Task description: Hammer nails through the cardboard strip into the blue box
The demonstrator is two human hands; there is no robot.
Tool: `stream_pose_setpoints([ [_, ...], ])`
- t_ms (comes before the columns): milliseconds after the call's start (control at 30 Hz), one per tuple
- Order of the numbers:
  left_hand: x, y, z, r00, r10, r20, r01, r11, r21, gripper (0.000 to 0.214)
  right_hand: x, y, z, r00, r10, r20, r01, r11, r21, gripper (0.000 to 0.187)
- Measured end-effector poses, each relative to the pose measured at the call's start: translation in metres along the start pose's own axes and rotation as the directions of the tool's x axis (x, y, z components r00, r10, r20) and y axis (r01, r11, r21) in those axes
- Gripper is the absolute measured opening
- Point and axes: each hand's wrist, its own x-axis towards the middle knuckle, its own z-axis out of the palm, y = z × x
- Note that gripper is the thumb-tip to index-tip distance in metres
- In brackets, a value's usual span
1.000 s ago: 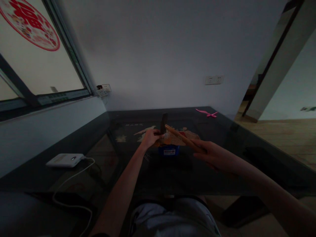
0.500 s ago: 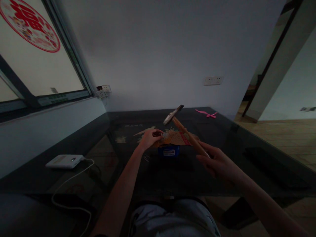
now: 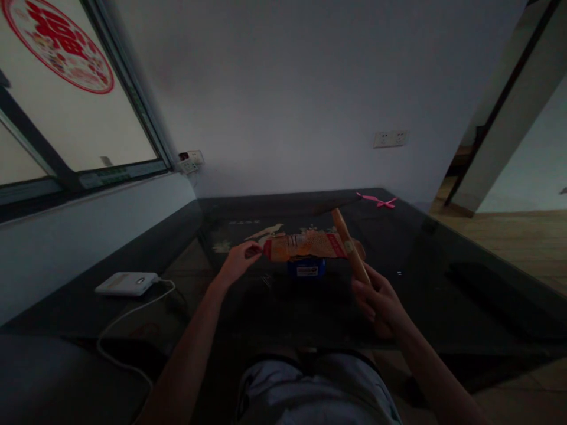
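Note:
A flat piece of printed cardboard [image 3: 305, 245], brown with red ends, lies across a blue box [image 3: 306, 268] with a white label. At the cardboard's left end is my left hand [image 3: 241, 260], its thumb and fingers closed on the edge. My right hand [image 3: 376, 295] is wrapped round the wooden handle of a hammer [image 3: 349, 245]. The hammer is tilted up and away, its dark head blurred against the table beyond the cardboard. A few thin, shiny pieces [image 3: 266, 280], too small to name, lie left of the box.
The dark glossy table [image 3: 292, 319] reaches the wall. A white power bank [image 3: 128, 284] with a cable [image 3: 128, 313] sits at the left. A pink ribbon [image 3: 384, 202] lies at the far right, and a dark flat object [image 3: 496, 298] rests near the right edge.
My left hand has moved left, from over the cardboard to its left end, uncovering the print. My right hand has swung the hammer to a steeper angle, its head shifting right.

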Motion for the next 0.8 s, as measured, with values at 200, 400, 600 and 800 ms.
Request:
stream_pose_setpoints([
  [200,-0.028,-0.018,0.011,0.983,-0.059,0.174,0.038,0.991,0.125,0.017,0.002,0.006,-0.003,0.998,-0.026,-0.053,0.03,0.995,0.095,0.063],
  [400,-0.027,-0.01,0.02,0.941,0.067,0.332,-0.145,0.966,0.214,0.021,0.003,0.006,-0.004,0.998,-0.034,-0.045,0.037,0.996,0.079,0.065],
  [600,-0.031,-0.017,0.009,0.947,0.056,0.317,-0.146,0.953,0.267,0.017,0.0,0.007,-0.002,1.0,-0.012,-0.011,0.013,0.999,0.04,0.065],
  [800,-0.029,-0.032,0.006,0.908,0.073,0.412,-0.189,0.95,0.248,0.018,-0.002,0.004,0.0,1.0,0.01,-0.015,-0.01,1.0,0.014,0.066],
])
